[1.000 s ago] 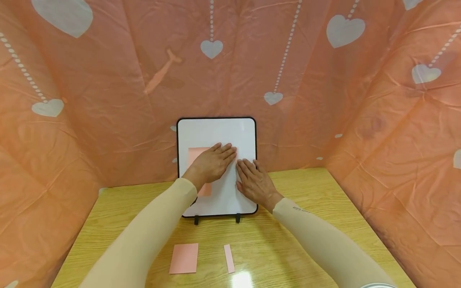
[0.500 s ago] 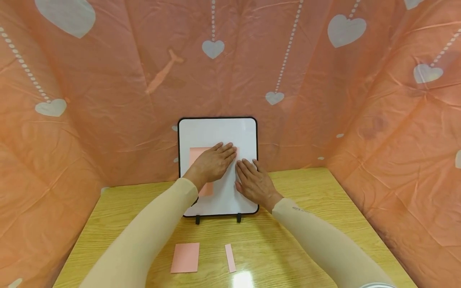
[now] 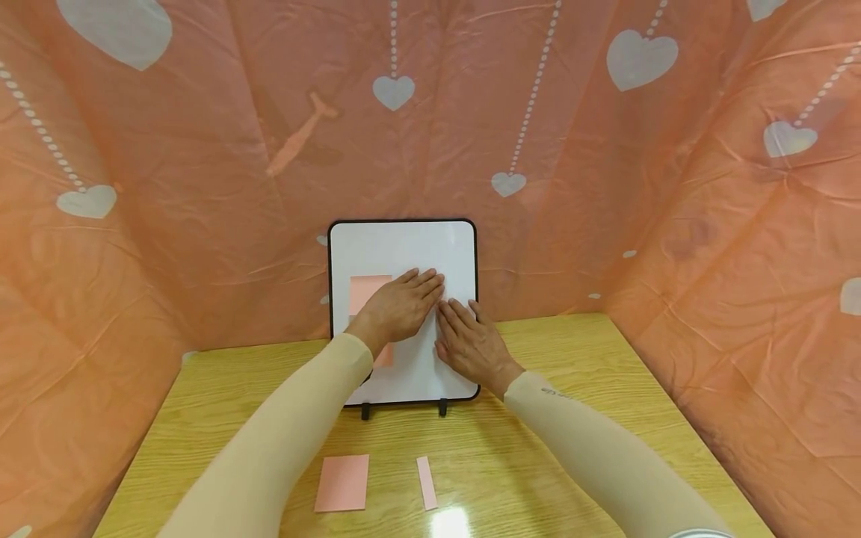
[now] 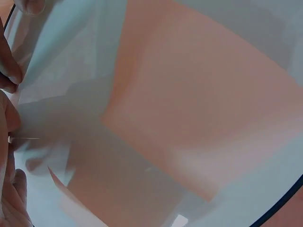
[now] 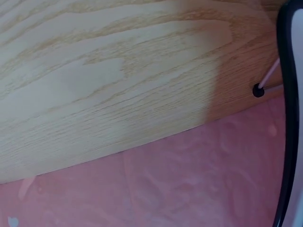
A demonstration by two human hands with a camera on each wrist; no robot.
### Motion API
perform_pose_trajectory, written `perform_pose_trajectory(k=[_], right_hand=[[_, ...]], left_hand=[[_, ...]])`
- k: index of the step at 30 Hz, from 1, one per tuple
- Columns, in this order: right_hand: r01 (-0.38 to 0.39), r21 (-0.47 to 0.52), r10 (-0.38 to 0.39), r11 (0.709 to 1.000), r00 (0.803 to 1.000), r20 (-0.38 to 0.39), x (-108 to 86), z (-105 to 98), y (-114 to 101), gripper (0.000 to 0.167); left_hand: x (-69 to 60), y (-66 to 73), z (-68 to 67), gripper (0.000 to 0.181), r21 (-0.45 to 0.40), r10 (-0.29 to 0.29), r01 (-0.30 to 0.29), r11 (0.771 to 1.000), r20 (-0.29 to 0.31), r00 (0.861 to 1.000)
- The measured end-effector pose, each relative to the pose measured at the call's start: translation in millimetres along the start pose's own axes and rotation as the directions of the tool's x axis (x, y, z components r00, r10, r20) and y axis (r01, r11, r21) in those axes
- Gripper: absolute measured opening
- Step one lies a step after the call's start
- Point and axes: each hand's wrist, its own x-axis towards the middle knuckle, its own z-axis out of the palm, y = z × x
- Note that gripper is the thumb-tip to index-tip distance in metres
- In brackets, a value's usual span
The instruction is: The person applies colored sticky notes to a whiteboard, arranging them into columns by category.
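Note:
A white board with a black rim stands upright on the table. My left hand lies across its middle, with straight fingers pressed on the surface. Close to its fingertips, my right hand rests straight fingers on the board's right side. A pink sticky note shows at the upper left, partly covered by the left hand. Below it, another sticky note shows beside the left wrist. The left wrist view shows the upper note large, and fingers at its left edge. Whatever lies under my fingers is hidden.
A pink sticky-note pad and a narrow pink strip pad lie on the wooden table in front of the board. Two black stand feet hold the board. An orange sheet with white hearts hangs behind and at both sides.
My left fingertips have slid slightly right over a sliver of pink that showed beside them. The right hand has shifted slightly left towards them. The pads on the table stay put.

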Motion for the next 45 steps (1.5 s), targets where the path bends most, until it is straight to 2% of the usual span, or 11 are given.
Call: perform_pose_trajectory(k=[14,21,31,36,39,45], right_hand=[[-0.003,-0.008,0.002,1.000,1.000,-0.030,-4.7,0.4,-9.1,0.061],[-0.016,0.025,0.017,1.000,0.999,-0.037,-6.1,0.0,-12.7,0.061],[-0.017,0.046,0.018,0.999,0.999,-0.031,-9.0,-3.5,-16.4,0.061],[-0.008,0.047,0.008,0.999,1.000,-0.013,-10.6,-6.1,-18.2,0.059],[-0.003,0.062,0.005,0.998,1.000,-0.019,-12.3,-6.6,-18.9,0.056],[0.009,0.108,0.002,0.994,0.995,-0.095,-20.0,-8.4,-22.2,0.051]], left_hand=[[-12.6,3.8,7.1,0.056,-0.011,-0.026,0.026,1.000,-0.016,1.000],[-16.1,6.3,6.5,0.056,-0.010,-0.039,0.039,0.999,-0.020,0.999],[-21.8,13.4,9.5,0.055,-0.065,-0.078,0.074,0.995,-0.050,0.996],[-26.6,17.0,10.6,0.056,-0.110,-0.089,0.083,0.990,-0.046,0.995],[-29.3,21.4,11.4,0.057,-0.153,-0.098,0.084,0.985,-0.080,0.992],[-36.4,36.3,12.4,0.058,-0.227,-0.097,0.052,0.973,-0.191,0.977]])
